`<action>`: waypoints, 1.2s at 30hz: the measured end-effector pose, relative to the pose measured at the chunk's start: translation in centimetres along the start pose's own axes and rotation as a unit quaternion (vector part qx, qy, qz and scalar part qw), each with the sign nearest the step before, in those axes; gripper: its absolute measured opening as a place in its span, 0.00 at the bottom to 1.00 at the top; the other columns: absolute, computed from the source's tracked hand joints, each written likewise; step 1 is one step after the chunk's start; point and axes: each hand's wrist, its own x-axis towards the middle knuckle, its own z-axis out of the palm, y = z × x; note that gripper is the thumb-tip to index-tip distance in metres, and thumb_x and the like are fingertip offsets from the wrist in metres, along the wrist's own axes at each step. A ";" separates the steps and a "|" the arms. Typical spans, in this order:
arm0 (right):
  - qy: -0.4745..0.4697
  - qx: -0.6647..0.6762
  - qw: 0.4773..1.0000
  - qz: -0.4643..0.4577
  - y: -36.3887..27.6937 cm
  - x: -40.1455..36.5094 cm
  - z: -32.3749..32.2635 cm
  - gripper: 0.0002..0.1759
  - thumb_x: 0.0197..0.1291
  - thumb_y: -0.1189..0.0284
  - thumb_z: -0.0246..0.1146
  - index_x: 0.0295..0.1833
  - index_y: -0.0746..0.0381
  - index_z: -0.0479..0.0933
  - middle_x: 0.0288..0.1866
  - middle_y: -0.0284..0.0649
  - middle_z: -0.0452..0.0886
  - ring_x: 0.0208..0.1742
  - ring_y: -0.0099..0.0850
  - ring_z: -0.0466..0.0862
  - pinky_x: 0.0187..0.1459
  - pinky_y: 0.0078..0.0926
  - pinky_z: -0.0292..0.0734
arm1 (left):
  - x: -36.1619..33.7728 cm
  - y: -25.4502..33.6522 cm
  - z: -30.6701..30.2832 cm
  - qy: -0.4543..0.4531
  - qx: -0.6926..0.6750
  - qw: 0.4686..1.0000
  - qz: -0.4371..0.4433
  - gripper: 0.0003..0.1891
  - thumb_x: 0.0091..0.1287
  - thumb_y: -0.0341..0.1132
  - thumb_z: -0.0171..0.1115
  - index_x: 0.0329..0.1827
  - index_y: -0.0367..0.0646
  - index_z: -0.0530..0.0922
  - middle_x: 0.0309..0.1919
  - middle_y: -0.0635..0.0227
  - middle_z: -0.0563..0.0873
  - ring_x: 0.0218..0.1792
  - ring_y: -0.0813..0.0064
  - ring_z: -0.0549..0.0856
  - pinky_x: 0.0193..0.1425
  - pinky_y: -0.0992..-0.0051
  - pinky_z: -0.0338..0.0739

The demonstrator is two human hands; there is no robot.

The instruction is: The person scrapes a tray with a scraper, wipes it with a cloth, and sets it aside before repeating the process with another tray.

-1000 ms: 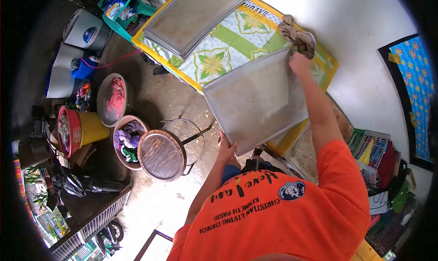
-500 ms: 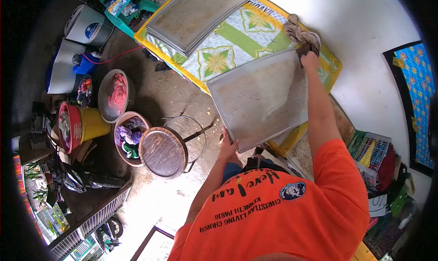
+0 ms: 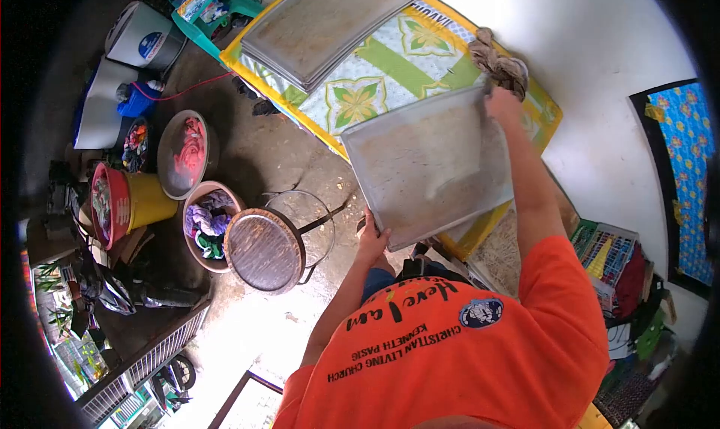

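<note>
A grey metal baking tray (image 3: 435, 166) lies tilted across the near part of the table, its front corner over the edge. My left hand (image 3: 373, 240) grips that near left corner, thumb on top and fingers partly hidden below. At the far right corner, my right hand (image 3: 505, 105) is closed on a brown rag (image 3: 499, 65), and most of the cloth trails beyond my knuckles. The tray's surface is stained, with a lighter smeared patch toward the right. Further back, a stack of similar trays (image 3: 322, 28) rests on the table.
A patterned yellow-edged cloth (image 3: 356, 103) covers the table, which meets a white wall. On the left are a round wooden stool (image 3: 265, 250), basins of laundry (image 3: 184, 155), a yellow bucket (image 3: 146, 200) and a green chair (image 3: 202, 28). A crate (image 3: 609, 253) stands at right.
My right hand has shifted slightly left and up along the tray's far edge with the rag. My left hand keeps its hold on the near corner.
</note>
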 end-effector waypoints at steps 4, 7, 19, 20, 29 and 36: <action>-0.034 0.000 0.999 0.011 -1.8 -1.0 -1.8 0.19 0.56 0.58 0.58 0.42 0.63 0.77 0.42 0.54 0.81 0.45 0.51 0.81 0.46 0.49 0.76 | -0.2 0.7 0.0 -0.006 -0.034 0.999 -0.001 0.48 0.59 0.31 0.61 0.75 0.45 0.36 0.53 0.45 0.78 0.52 0.55 0.81 0.56 0.67 0.73; -0.005 0.039 0.996 0.074 2.6 0.1 0.2 0.16 0.56 0.60 0.57 0.40 0.63 0.78 0.42 0.53 0.82 0.45 0.50 0.82 0.46 0.49 0.75 | 0.1 0.0 0.0 0.007 0.004 1.000 0.003 0.48 0.58 0.32 0.62 0.75 0.45 0.37 0.54 0.45 0.78 0.53 0.54 0.80 0.57 0.66 0.73; -0.060 0.173 0.963 -0.196 -26.0 -14.2 3.7 0.06 0.48 0.70 0.61 0.31 0.58 0.81 0.31 0.46 0.84 0.34 0.44 0.85 0.35 0.43 0.78 | -0.1 1.5 -0.4 -0.048 -0.036 0.998 -0.017 0.46 0.61 0.23 0.56 0.75 0.43 0.32 0.68 0.52 0.63 0.54 0.67 0.79 0.51 0.71 0.77; -0.088 0.171 0.961 -0.199 -26.4 -14.2 3.1 0.07 0.48 0.69 0.61 0.31 0.58 0.81 0.32 0.46 0.84 0.35 0.44 0.85 0.35 0.43 0.78 | 0.0 1.2 -0.3 -0.033 -0.032 0.999 -0.003 0.47 0.61 0.26 0.58 0.75 0.45 0.33 0.63 0.49 0.68 0.54 0.63 0.79 0.53 0.69 0.76; -0.058 0.121 0.990 0.029 -15.2 -8.1 1.3 0.09 0.52 0.69 0.57 0.34 0.58 0.81 0.34 0.47 0.84 0.39 0.45 0.84 0.38 0.45 0.78 | 0.9 -2.3 0.3 0.008 0.063 0.998 -0.006 0.49 0.59 0.41 0.61 0.76 0.55 0.35 0.45 0.40 0.81 0.44 0.46 0.83 0.49 0.59 0.75; -0.111 0.213 0.960 -0.141 -26.5 -13.6 2.7 0.17 0.51 0.60 0.61 0.32 0.65 0.80 0.33 0.51 0.83 0.38 0.48 0.84 0.40 0.42 0.78 | 0.3 -0.9 0.2 0.021 0.100 0.995 -0.005 0.48 0.59 0.39 0.62 0.76 0.51 0.37 0.45 0.40 0.81 0.44 0.47 0.83 0.49 0.60 0.75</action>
